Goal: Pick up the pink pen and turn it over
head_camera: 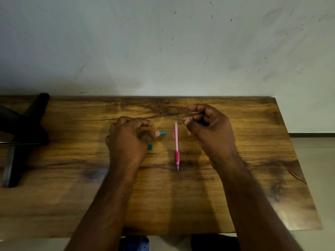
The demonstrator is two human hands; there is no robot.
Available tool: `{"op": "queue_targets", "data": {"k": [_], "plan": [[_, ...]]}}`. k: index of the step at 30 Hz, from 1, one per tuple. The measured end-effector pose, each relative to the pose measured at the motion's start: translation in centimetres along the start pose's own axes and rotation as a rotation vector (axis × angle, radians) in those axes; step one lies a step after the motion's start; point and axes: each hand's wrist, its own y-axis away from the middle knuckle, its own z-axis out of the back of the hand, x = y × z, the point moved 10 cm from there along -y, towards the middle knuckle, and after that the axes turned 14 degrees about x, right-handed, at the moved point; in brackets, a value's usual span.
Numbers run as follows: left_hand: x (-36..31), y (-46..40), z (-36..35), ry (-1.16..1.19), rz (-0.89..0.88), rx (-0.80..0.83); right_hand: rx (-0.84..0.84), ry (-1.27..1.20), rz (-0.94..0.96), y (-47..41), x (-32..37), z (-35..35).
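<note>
A pink mechanical pencil [176, 145] lies on the wooden table [235, 187] at the centre of the frame, its long axis running top to bottom, the metal tip pointing to the lower edge and the cap end to the wall. The left hand [129, 140], left of the pencil, pinches a small teal case [161, 133] between thumb and fingers; another teal piece [150, 147] shows just below it. The right hand [208, 127], right of the pencil's upper end, pinches a thin dark lead [178, 119]. A black stand [23, 134] sits at the left edge.
</note>
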Motion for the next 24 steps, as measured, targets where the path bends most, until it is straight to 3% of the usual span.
{"op": "queue_targets", "data": {"k": [4,8,13,19,24], "plan": [[-0.9,0.0,0.1,0.353,-0.116,0.073,0.024,0.219,0.087,0.2,1.4,-0.6],[-2.8,0.6,-0.4,0.404,-0.226,0.206,0.085,0.324,0.202,0.6,2.9,-1.9],[-3.3,0.8,-1.4,0.403,-0.209,0.324,0.140,0.364,0.267,1.1,3.8,-2.8],[-3.4,0.8,-1.5,0.418,-0.244,0.345,0.125,0.324,0.284,1.1,3.9,-2.7],[-3.2,0.5,-1.1,0.598,-0.227,0.287,0.107,-0.071,0.157,0.4,2.0,-1.4]]}}
